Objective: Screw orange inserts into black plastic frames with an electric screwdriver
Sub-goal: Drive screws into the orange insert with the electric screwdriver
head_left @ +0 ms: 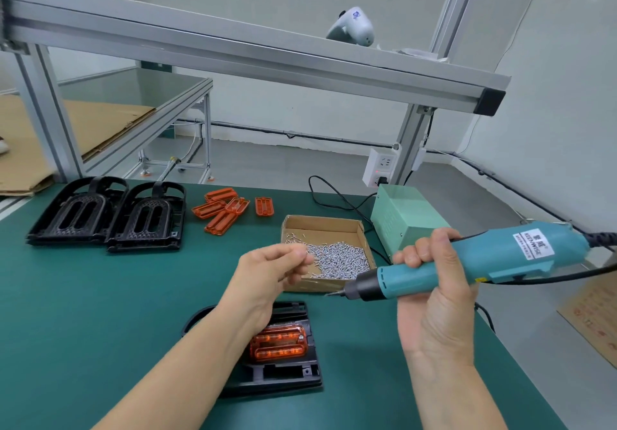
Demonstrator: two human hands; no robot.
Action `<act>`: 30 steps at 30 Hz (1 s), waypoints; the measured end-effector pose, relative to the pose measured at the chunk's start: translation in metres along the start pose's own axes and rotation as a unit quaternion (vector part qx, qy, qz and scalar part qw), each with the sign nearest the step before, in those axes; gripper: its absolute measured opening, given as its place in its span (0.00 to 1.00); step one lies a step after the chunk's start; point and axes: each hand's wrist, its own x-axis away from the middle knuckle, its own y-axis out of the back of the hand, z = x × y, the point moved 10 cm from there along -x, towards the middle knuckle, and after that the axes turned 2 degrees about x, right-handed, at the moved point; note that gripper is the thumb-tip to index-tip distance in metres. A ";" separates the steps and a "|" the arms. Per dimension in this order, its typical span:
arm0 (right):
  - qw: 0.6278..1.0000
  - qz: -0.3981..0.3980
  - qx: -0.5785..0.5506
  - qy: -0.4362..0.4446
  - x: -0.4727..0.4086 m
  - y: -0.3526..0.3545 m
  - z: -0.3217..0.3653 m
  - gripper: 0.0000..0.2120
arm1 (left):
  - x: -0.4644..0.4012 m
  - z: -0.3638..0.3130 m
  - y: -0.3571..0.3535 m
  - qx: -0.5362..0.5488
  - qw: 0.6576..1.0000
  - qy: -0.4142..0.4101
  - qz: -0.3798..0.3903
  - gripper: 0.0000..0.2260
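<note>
A black plastic frame (287, 374) lies on the green mat near me with an orange insert (278, 343) seated in it; my left forearm covers its left part. My left hand (272, 272) hovers above it beside the screw box, thumb and fingers pinched together; any screw between them is too small to tell. My right hand (434, 282) grips a teal electric screwdriver (467, 262), held nearly level with its bit (334, 293) pointing left toward my left hand. The cardboard box of small silver screws (325, 254) sits just behind both hands.
Two black frames (107, 216) lie at the back left of the mat. Several loose orange inserts (227, 211) lie behind the box. A green power supply (405, 217) stands at the right with cables. An aluminium beam (233, 52) crosses overhead.
</note>
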 end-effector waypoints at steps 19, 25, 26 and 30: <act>0.992 0.069 -0.100 -0.045 0.017 -0.054 0.011 0.06 | 0.076 -0.006 0.011 0.120 0.991 0.011 0.053 0.05; 0.992 0.073 -0.096 -0.046 0.019 -0.057 0.011 0.06 | 0.080 -0.007 0.008 0.119 0.991 0.007 0.064 0.05; 0.992 0.074 -0.094 -0.046 0.020 -0.057 0.011 0.05 | 0.080 -0.007 0.008 0.120 0.991 0.007 0.064 0.05; 0.991 0.076 -0.097 -0.049 0.021 -0.059 0.011 0.05 | 0.081 -0.007 0.009 0.121 0.991 0.005 0.060 0.05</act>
